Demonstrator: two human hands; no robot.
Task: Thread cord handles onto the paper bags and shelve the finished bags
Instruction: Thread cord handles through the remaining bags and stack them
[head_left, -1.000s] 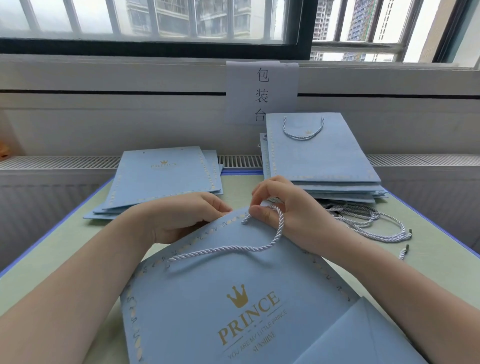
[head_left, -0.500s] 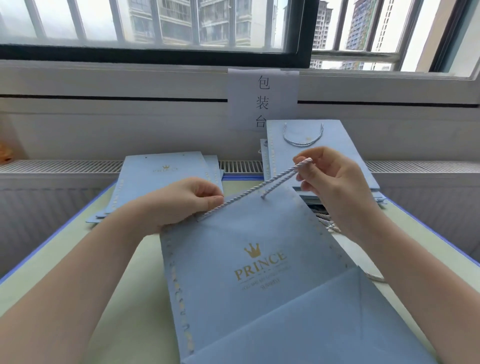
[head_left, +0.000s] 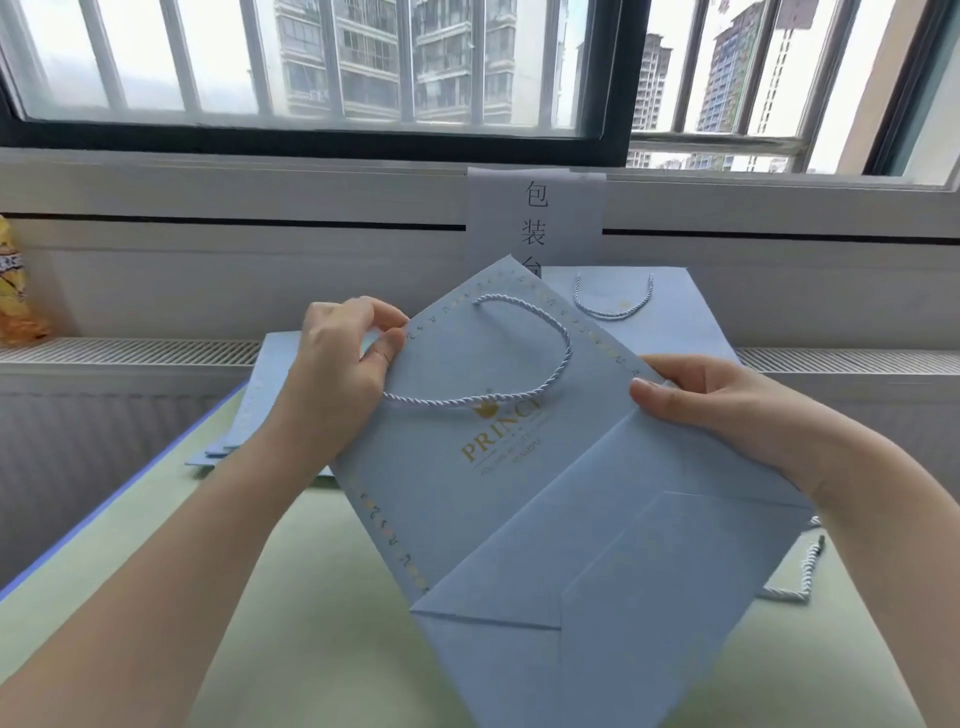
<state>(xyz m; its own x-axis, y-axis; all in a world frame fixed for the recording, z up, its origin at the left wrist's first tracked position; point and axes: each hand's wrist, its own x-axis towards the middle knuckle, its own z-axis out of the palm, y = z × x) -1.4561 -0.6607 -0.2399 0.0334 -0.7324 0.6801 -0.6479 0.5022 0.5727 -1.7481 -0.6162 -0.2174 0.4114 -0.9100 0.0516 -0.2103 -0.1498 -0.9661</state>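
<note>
While both hands held it clear of the pale green surface (head_left: 322, 597), the blue paper bag (head_left: 498, 467) hung tilted, its top edge turned toward the far left and its folded bottom toward the near right. The left hand (head_left: 337, 379) pinched the bag's top left corner between thumb and fingers, and the right hand (head_left: 727, 400) gripped the bag's right edge, thumb lying on the printed face with the fingers hidden behind. A twisted white cord handle (head_left: 524, 353) was threaded through the bag's top and lay in a loop across the front, its lower run crossing just above the gold "PRINCE" lettering and reaching the left hand. Whether the left hand also touched that cord could not be told.

Behind the bag, at the far right of the surface, a stack of finished bags (head_left: 675, 312) lay flat, the top one showing its own white cord loop. At the far left edge of the surface, a stack of flat bags (head_left: 249, 426) was partly hidden by the left forearm. Loose cords (head_left: 805, 571) showed near the right edge, just under the held bag. A white paper sign (head_left: 535, 218) with printed characters hung on the wall below the window, and a yellow packet (head_left: 15, 291) stood on the ledge at far left.
</note>
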